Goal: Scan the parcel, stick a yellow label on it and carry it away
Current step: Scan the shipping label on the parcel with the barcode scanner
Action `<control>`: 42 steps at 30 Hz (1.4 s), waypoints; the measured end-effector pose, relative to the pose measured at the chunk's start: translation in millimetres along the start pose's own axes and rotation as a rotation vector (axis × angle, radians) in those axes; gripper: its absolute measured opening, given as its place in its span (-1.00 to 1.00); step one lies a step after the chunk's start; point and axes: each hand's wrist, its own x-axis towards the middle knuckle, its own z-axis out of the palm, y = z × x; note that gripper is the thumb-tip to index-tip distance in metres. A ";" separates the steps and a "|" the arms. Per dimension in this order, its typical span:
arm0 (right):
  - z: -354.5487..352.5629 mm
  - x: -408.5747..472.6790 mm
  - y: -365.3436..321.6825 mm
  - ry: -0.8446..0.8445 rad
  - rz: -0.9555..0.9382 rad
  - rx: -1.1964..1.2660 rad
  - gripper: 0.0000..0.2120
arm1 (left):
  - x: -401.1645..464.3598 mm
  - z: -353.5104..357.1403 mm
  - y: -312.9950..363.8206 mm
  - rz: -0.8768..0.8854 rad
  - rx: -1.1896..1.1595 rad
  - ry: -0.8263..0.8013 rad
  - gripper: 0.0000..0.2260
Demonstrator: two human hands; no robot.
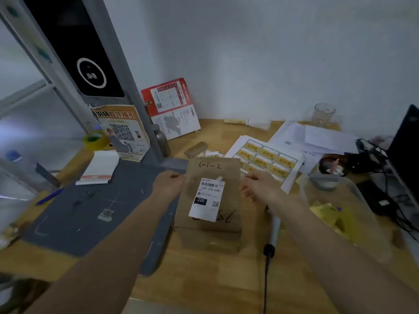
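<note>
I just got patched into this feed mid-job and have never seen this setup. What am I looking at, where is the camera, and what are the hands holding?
There is no machine here: the one picture comes from a camera on a person's head, looking down at their two bare arms. The left hand and the right hand hold a brown cardboard parcel by its sides above a wooden desk. A white shipping label with a barcode sits on top. Behind it lies a sheet of yellow labels; a handheld scanner lies on the desk beneath the right forearm. A grey mat is on the left.
</note>
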 end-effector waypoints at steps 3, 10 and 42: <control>3.1 13.5 10.6 0.028 0.055 -0.041 -0.80 | 14.9 3.4 -4.2 -0.080 0.145 0.013 -0.78; 21.5 35.4 42.6 0.024 0.252 -0.009 -0.51 | 34.4 31.6 -25.8 -0.366 -0.057 -0.260 -0.43; 32.9 11.7 42.8 0.470 0.259 0.369 -0.87 | 67.7 17.4 -38.7 -0.185 -0.481 -0.047 -0.91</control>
